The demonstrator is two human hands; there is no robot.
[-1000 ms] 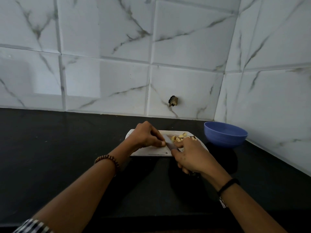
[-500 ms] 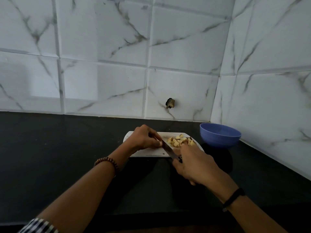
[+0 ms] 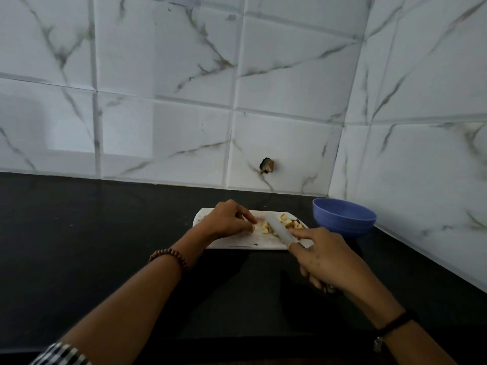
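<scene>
1. Right hand (image 3: 324, 259) is wrapped round the knife (image 3: 280, 231) handle, index finger along the spine, blade slanting over the middle of the cutting board (image 3: 237, 243).
2. Left hand (image 3: 228, 219) has fingers curled down, pinning a pale chunk (image 3: 259, 225) on the board, right beside the blade.
3. Risk imo: fingertips that close get nicked if the blade slips, or the chunk squirts out.
4. Cut pieces (image 3: 291, 223) are piled at the board's far right end, so a careless sweep pushes them off.
5. Blue bowl (image 3: 344, 219) sits just right of the board, with lots of black bench (image 3: 105, 233) to its left.
</scene>
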